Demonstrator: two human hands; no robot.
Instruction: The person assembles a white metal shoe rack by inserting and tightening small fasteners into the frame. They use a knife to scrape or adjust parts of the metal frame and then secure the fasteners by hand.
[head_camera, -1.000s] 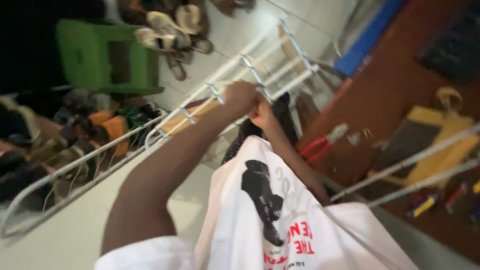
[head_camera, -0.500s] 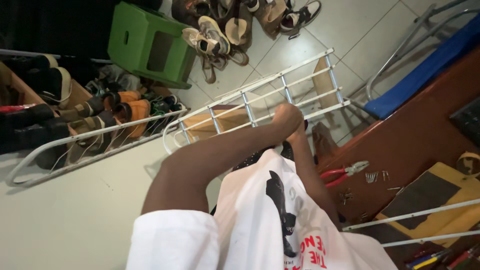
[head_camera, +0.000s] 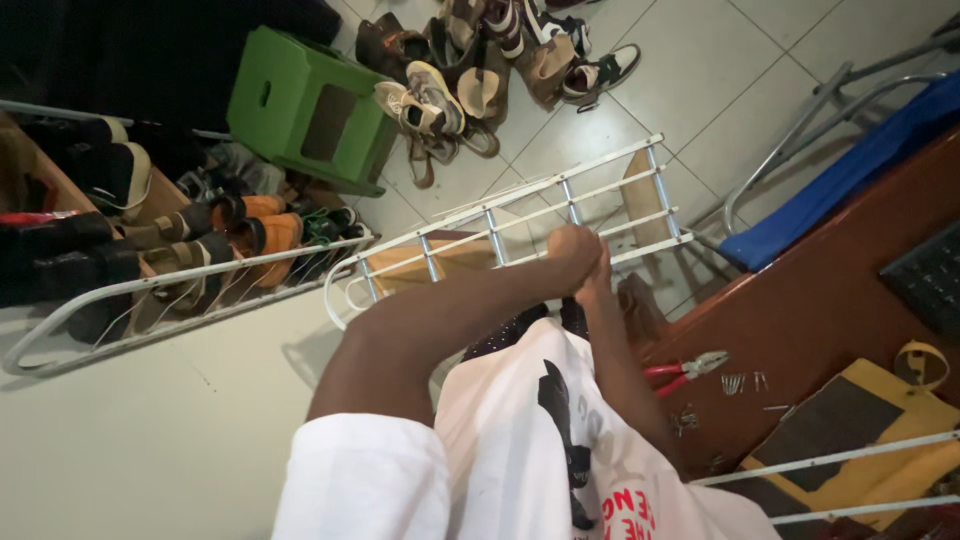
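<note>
Head camera; looks steeply down; hands (head_camera: 580, 262) close; floor (head_camera: 130, 440) beyond

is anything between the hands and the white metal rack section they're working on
Nothing visible. Both hands are clasped together right against a lower bar of the white tubular metal rack section. What the fingers pinch is hidden.

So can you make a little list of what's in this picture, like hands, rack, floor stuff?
Left hand: closed on a bar of the white wire rack
Right hand: pressed against the left hand, grip unclear
Rack: tilted, over the tiled floor
Behind rack: green stool, pile of shoes
Wooden table: red-handled pliers, small nails
</note>
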